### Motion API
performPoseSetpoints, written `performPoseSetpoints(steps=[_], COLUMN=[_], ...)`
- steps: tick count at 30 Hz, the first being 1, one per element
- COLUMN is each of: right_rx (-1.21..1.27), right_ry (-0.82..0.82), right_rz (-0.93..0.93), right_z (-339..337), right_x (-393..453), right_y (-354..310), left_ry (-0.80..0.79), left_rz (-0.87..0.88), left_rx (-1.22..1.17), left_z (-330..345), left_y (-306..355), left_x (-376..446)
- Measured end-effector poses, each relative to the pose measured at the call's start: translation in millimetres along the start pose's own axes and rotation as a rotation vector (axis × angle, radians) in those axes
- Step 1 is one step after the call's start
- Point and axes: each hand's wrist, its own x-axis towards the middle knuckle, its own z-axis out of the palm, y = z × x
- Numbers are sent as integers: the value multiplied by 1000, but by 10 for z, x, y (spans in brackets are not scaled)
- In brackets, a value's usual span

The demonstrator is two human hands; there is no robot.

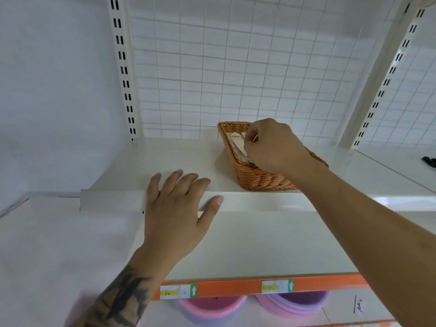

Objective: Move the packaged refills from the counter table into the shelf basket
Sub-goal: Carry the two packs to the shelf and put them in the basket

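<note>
White store shelving, wire-grid back panel, slotted uprights either side. Upper shelf (179,159) carries a woven wicker basket (257,178) set toward the right, long side running away from the viewer

Right hand (273,147) reaches over the basket, fingers curled together at the tips, pinching the top edge of the packaged refills (237,145) standing on end against the basket's left wall. How many packs are in there I cannot tell; the hand covers most of the interior

Left hand (179,208) lies flat and relaxed on the shelf's front lip, fingers spread, holding nothing; looks like a brace only

Below: orange price rail (236,287) with two labels, pink and purple bowls (212,308) beneath it. The worktop is not in view

Handling, judged from the look: thin flat sachets, light, glossy film, probably slippery and floppy along the length. Best taken by the stiff sealed top edge, thumb against fingertips, and slid down edgewise beside the others. Not fragile; main risk is packs fanning or toppling flat
</note>
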Motion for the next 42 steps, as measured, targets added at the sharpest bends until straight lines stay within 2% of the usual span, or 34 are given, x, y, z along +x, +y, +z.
performPoseSetpoints(steps=[7, 13, 21, 29, 38, 42], right_rx=[74, -123, -124, 11, 72, 137], right_ry=[416, 458, 197, 20, -266, -288], right_rz=[-222, -350, -396, -545, -792, -917], right_z=[400, 710, 935, 1228, 1542, 1522], right_x=[-623, -1227, -2124, -3361, -4897, -5512], right_y=[169, 428, 567, 642, 54, -326], left_ry=[45, -37, -192, -320, -572, -556], left_rz=[20, 14, -112, -284, -665, -803], left_rx=[0, 15, 71, 194, 351, 417], left_z=[42, -37, -444, -907, -1790, -2303], left_y=[-22, -10, 241, 683, 956, 958], left_x=[-40, -238, -1194, -2854, -4913, -5559])
